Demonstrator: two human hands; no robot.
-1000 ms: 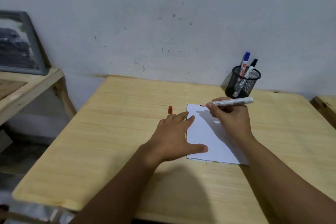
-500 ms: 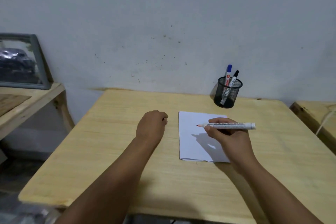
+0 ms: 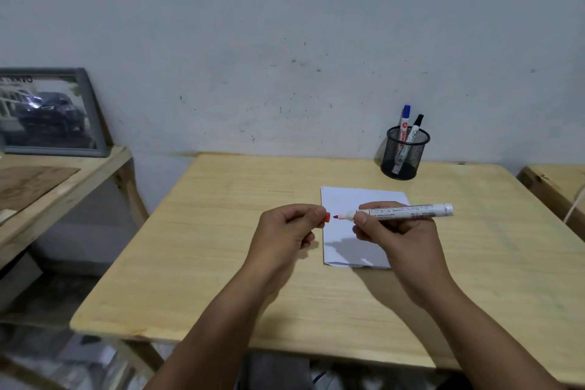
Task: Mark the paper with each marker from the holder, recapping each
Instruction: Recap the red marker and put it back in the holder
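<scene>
My right hand (image 3: 394,233) grips a white marker (image 3: 408,211) with a bare red tip pointing left, held level above the white paper (image 3: 340,199). My left hand (image 3: 286,229) pinches the red cap (image 3: 326,217) just left of that tip, its open end a small gap from the tip. The paper lies flat on the wooden table (image 3: 221,247). A black mesh holder (image 3: 403,157) stands at the table's back right, holding a blue-capped marker (image 3: 404,119) and a black-capped marker (image 3: 415,128).
A second wooden surface (image 3: 47,174) at the left carries a framed picture (image 3: 47,111) leaning on the wall. Another wooden piece (image 3: 557,182) with a pale cord lies past the table's right edge.
My left hand left the paper, picked the red cap off the table and lifted it to the marker tip. My right hand lifted the marker off the paper and drew it toward me.
</scene>
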